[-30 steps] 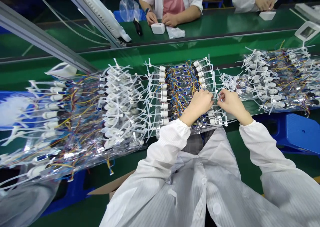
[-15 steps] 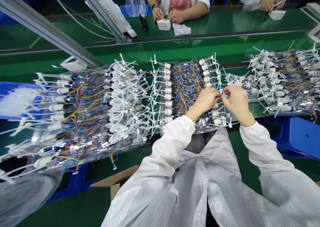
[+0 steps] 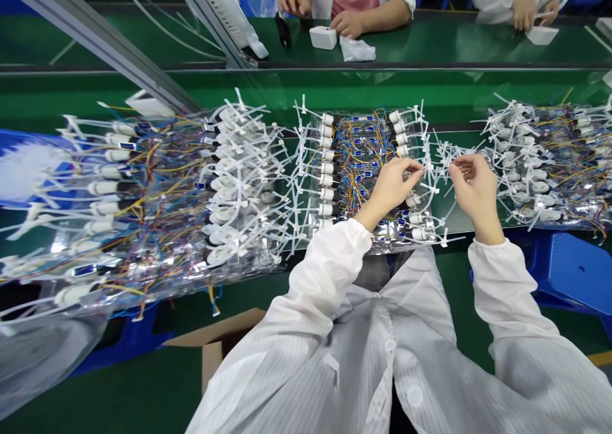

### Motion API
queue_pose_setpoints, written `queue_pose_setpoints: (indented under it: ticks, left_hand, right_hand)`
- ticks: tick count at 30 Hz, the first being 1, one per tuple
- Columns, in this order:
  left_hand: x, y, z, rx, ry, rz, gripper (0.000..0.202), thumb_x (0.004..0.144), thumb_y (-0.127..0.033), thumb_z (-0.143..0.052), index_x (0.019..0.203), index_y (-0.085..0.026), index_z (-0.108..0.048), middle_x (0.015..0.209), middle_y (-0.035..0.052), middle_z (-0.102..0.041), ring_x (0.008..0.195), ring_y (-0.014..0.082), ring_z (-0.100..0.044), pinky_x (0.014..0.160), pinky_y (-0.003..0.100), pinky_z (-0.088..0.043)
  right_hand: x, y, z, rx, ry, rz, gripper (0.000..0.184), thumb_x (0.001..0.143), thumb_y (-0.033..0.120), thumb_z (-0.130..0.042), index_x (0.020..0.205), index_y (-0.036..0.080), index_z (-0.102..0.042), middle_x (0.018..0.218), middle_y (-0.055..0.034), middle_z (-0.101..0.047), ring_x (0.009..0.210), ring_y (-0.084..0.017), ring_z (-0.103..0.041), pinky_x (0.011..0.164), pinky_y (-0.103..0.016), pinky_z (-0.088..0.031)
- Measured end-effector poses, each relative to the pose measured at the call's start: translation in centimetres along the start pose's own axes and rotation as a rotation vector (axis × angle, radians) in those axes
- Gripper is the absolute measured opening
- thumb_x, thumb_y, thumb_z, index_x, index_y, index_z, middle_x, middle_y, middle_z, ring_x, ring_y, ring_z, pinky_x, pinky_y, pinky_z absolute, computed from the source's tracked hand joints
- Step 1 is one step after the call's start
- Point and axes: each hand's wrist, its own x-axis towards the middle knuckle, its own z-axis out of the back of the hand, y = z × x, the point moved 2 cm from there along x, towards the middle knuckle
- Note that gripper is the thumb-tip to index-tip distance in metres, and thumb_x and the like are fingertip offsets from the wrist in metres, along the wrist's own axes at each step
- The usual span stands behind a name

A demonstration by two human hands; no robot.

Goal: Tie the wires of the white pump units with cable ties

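1. The left hand (image 3: 389, 188) and the right hand (image 3: 475, 188) are up over a green desk (image 3: 382, 90). They sit side by side with a small gap between them.
2. A loose tangle of white zip ties (image 3: 438, 157) sticks out into that gap. It is at the right edge of a clear plastic bag (image 3: 368, 166) full of blue and yellow wires (image 3: 363, 144).
3. The tangle is at about 2 o'clock from the left hand and about 10 o'clock from the right hand. The fingertips of both hands look about as close to it as each other.
4. The bag and its neighbours lie in a long line across the desk, from 9 o'clock to 3 o'clock. The bag's long side runs up and down, from 12 o'clock to 6 o'clock, and the left hand is the one right over it.
5. The left grip has its fingers pressed close to the thumb, at the ties. The right grip is a little spread, with its fingers curled. Nobody can tell from this view if either grip is pinching a tie.
6. A row of white plastic parts (image 3: 327, 166) runs down the bag's left side, at about 10 o'clock from the left hand.
7. Across the desk, at 12 o'clock, a co-worker's hand (image 3: 349, 23) is near a small white box (image 3: 322, 37).
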Motion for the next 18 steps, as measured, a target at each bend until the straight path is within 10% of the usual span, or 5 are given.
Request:
queue_pose_setpoints:
  ticks: [8,13,18]
  left_hand:
    - [0.0,-0.3,0.4,-0.024,-0.117,-0.132,0.015,0.107,-0.036,-0.073,0.105,-0.023,-0.080,0.105,0.0056,-0.083,0.102,0.0220,-0.074,0.101,0.043,-0.059]
    - [-0.4,-3.2,3.3,0.087,-0.206,-0.051,0.031,0.117,-0.042,-0.051,0.136,-0.027,-0.070,0.135,0.0104,-0.076,0.125,0.0236,-0.072,0.105,0.044,-0.059]
    - [-2.9,-5.6,7.9,0.128,-0.249,-0.077,0.033,0.118,-0.041,-0.045,0.142,-0.029,-0.063,0.130,0.0090,-0.074,0.120,0.0228,-0.072,0.101,0.042,-0.061]
  right_hand:
    - [-0.5,4.1,-1.4,-0.047,0.317,0.293,0.024,0.101,0.044,-0.068,0.090,0.024,-0.075,0.097,-0.0084,-0.076,0.099,-0.029,-0.067,0.096,-0.049,-0.053]
    - [-0.6,6.3,0.4,0.395,0.366,0.010,0.047,0.106,0.053,-0.063,0.070,0.024,-0.058,0.064,0.0014,-0.049,0.060,-0.017,-0.047,0.064,-0.036,-0.037]
    - [-3.1,8.0,7.5,0.929,0.170,-0.213,0.062,0.091,0.051,-0.073,0.063,0.023,-0.025,0.052,0.0067,-0.010,0.046,-0.012,-0.013,0.055,-0.037,-0.026]
